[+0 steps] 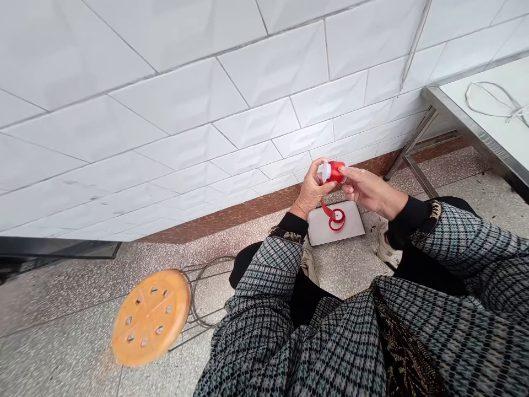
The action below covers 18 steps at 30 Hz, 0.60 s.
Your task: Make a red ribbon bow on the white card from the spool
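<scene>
Between my two hands is a spool of red ribbon with white plastic ends, held above the floor. My left hand is closed around the spool's left end. On the other side, the thumb of my right hand presses on the red winding, its fingers curled beneath. A loose red ribbon tail hangs below the spool in a curl. Behind that curl lies a white, dark-edged rectangular tray or board on the floor between my shoes; whether the ribbon touches it I cannot tell.
An orange round-topped stool with wire legs stands at lower left. At right is a metal-framed table with a white cable on it. A white tiled wall rises in front. A dark edge juts in at left.
</scene>
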Available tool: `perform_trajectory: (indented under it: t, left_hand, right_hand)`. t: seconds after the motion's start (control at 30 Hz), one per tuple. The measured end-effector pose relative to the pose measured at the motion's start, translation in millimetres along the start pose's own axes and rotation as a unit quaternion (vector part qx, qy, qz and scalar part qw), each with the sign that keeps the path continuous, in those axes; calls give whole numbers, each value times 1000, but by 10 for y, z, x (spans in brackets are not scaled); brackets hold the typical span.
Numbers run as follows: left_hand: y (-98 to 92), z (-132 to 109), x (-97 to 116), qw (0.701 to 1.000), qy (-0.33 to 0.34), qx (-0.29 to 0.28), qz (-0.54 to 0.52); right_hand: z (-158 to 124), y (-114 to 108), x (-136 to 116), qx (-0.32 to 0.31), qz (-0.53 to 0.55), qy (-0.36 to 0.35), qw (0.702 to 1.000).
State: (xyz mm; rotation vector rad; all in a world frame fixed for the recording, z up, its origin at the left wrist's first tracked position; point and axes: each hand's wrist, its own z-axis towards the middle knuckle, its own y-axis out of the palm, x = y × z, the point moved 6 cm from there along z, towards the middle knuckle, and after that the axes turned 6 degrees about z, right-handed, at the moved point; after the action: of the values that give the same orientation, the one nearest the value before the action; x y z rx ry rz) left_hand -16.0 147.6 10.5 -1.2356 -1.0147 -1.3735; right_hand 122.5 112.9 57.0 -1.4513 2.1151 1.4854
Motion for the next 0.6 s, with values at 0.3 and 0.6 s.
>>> perform_trajectory:
  t: [0.3,0.6]
  left_hand:
    - [244,-143,-264,991,-49,124,-33]
    - [73,-113,-160,992,1,105,69]
  right_hand:
    - [279,-106,-170,54,116,-101,987]
    - [174,-2,-189,82,174,27,981]
